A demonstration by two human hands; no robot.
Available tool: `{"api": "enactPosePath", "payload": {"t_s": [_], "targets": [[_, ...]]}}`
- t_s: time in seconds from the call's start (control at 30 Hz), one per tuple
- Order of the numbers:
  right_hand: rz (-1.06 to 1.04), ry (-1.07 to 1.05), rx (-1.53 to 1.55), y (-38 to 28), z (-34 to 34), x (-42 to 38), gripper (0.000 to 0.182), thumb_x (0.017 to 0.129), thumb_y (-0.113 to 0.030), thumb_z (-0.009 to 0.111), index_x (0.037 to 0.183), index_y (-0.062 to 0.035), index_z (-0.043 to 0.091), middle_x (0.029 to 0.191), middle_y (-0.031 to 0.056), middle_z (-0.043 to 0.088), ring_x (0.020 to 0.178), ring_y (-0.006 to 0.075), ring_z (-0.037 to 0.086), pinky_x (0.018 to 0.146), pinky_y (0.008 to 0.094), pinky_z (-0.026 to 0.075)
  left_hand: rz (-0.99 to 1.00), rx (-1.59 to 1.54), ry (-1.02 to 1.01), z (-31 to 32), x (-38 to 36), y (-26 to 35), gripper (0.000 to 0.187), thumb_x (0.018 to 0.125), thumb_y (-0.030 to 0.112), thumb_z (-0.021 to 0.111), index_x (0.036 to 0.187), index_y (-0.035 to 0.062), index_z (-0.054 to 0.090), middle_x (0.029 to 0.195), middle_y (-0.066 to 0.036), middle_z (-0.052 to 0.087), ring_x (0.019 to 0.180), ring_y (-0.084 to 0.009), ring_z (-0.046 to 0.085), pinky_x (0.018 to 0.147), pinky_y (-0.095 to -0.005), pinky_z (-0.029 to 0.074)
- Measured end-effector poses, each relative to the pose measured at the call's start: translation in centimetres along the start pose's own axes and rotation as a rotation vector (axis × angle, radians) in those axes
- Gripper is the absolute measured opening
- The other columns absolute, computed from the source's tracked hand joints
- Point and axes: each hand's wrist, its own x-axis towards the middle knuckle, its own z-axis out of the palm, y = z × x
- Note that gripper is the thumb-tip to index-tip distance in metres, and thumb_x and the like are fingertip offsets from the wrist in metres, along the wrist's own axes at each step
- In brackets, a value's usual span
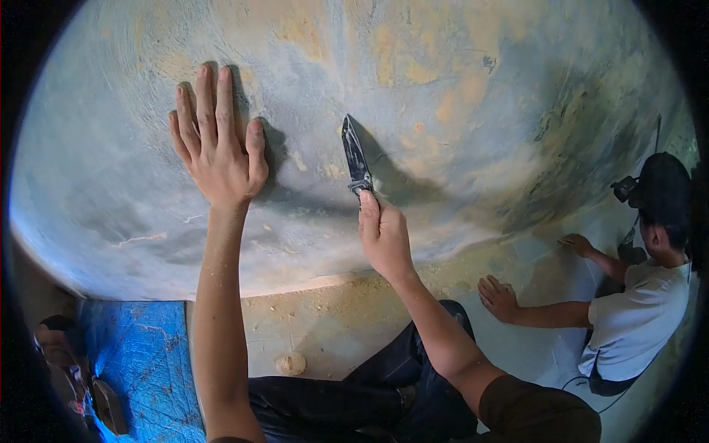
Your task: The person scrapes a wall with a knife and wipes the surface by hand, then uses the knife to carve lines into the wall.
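Note:
A large curved surface (310,148), mottled grey, blue and ochre, fills the upper view. My left hand (219,151) lies flat against it, palm down, fingers stretched upward and the thumb a little apart. To the right, my right hand (385,232) grips a knife (356,155) by its handle, most of which is hidden in the fist. The dark, pale-smeared blade points up and slightly left, with its tip close to the surface. Its shadow falls to the right of the blade.
Crumbs and dust lie on the tiled floor (295,325) along the surface's lower edge, near a round pale lump (290,363). A blue sheet (148,362) is at lower left beside dark objects (70,362). At right sits another person (639,310) in a cap, hands toward the wall and floor.

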Motion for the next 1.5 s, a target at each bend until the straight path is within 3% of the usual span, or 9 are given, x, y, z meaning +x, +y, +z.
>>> {"api": "enactPosePath", "payload": {"t_s": [0.2,0.3,0.5,0.7,0.9,1.0,1.23,1.33,1.5], "targets": [[0.018,0.001,-0.053,0.9,-0.7,-0.9,0.045,0.107,-0.033,0.043,0.075,-0.0013,0.051,0.057,0.0004,0.044,0.051,0.0103,0.043,0.049,0.0306,0.036,-0.01,0.005,-0.021,-0.3,0.0,0.1,0.057,0.102,0.041,0.033,0.151,0.0139,0.042,0.157,-0.006,0.038,0.148,-0.0291,0.027,0.122,-0.0467,0.012],[-0.069,0.038,-0.069,-0.3,-0.3,-0.1,0.045,0.107,-0.032,0.044,0.075,-0.0015,0.051,0.057,0.0001,0.044,0.051,0.0094,0.044,0.048,0.0304,0.036,0.001,-0.015,0.005,-0.1,0.0,0.1,0.057,0.102,0.042,0.032,0.151,0.0141,0.041,0.158,-0.007,0.037,0.148,-0.0292,0.027,0.122,-0.0467,0.012],[0.003,0.002,-0.057,1.1,-0.7,-0.8,0.045,0.107,-0.033,0.044,0.078,0.001,0.052,0.057,0.0041,0.045,0.051,0.014,0.046,0.05,0.0334,0.037,0.002,-0.001,0.0,-0.2,0.1,0.1,0.057,0.102,0.042,0.034,0.152,0.0142,0.04,0.158,-0.007,0.037,0.148,-0.0295,0.027,0.121,-0.0473,0.013],[-0.052,0.042,-0.08,0.3,0.0,-0.3,0.043,0.106,-0.03,0.045,0.078,0.0015,0.053,0.055,0.0031,0.044,0.05,0.0125,0.044,0.049,0.0323,0.037,-0.014,0.014,-0.027,-0.3,0.0,0.2,0.057,0.102,0.042,0.033,0.152,0.0137,0.04,0.157,-0.007,0.037,0.148,-0.0305,0.027,0.121,-0.0472,0.012],[0.031,-0.005,-0.055,0.7,-0.4,-0.8,0.044,0.107,-0.031,0.044,0.08,0.0026,0.053,0.056,0.0062,0.044,0.051,0.0154,0.044,0.05,0.0344,0.038,-0.013,0.003,-0.019,-0.4,0.1,0.2,0.056,0.102,0.041,0.033,0.151,0.014,0.042,0.157,-0.006,0.039,0.148,-0.0301,0.028,0.121,-0.0463,0.013],[-0.101,0.069,-0.067,0.8,0.6,-0.2,0.043,0.107,-0.03,0.044,0.079,0.0016,0.053,0.057,0.0026,0.044,0.05,0.0114,0.042,0.048,0.0318,0.036,-0.008,-0.012,-0.004,-0.2,0.1,0.2,0.057,0.103,0.042,0.032,0.151,0.0138,0.042,0.157,-0.006,0.039,0.148,-0.0301,0.027,0.121,-0.0463,0.013],[0.054,-0.013,-0.079,0.9,-0.4,-1.1,0.039,0.106,-0.028,0.045,0.085,0.003,0.056,0.058,0.0044,0.045,0.052,0.0134,0.044,0.05,0.0331,0.038,-0.023,0.019,-0.038,-0.6,0.2,0.3,0.056,0.103,0.041,0.033,0.15,0.0138,0.043,0.156,-0.007,0.039,0.148,-0.0307,0.029,0.121,-0.0464,0.014],[-0.115,0.093,-0.068,0.6,0.9,-0.2,0.039,0.106,-0.028,0.046,0.083,0.0026,0.056,0.058,0.0021,0.044,0.052,0.0108,0.043,0.049,0.0318,0.037,-0.018,0.0,-0.012,-0.4,0.1,0.3,0.056,0.102,0.041,0.033,0.15,0.0134,0.043,0.156,-0.006,0.039,0.148,-0.0305,0.028,0.121,-0.0463,0.014],[0.039,0.002,-0.065,-0.3,-0.3,-0.7,0.041,0.106,-0.027,0.045,0.081,0.0027,0.056,0.058,0.0026,0.045,0.051,0.0123,0.044,0.05,0.0317,0.037,-0.023,0.004,-0.039,-0.7,0.3,0.4,0.056,0.102,0.039,0.035,0.15,0.0116,0.043,0.156,-0.008,0.04,0.147,-0.0311,0.029,0.121,-0.0467,0.014]]}}
